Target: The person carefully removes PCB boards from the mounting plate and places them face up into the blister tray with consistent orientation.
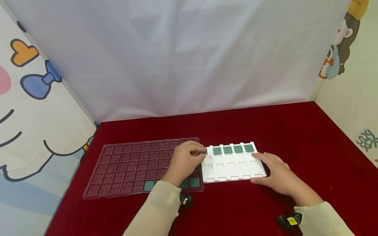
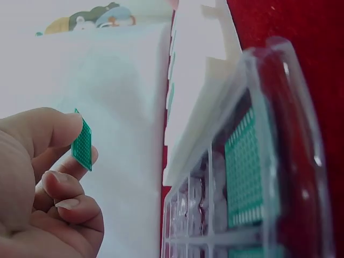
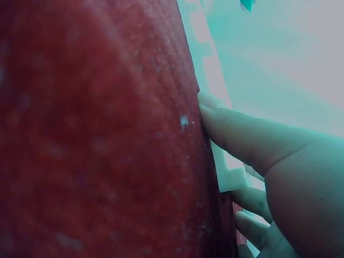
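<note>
The grip of the left hand (image 1: 183, 161) is clamped on a green chip (image 2: 81, 142) at the far left corner of the white tray (image 1: 233, 168), probably pinching its edges to keep the faces free. The right hand (image 1: 276, 170), fingers apart, touches that tray's right end, likely steadying it on the counter (image 1: 251, 209). Just left, the clear compartment tray (image 1: 118, 168) has part of its near row blocked by the left sleeve (image 1: 159, 206).
</note>
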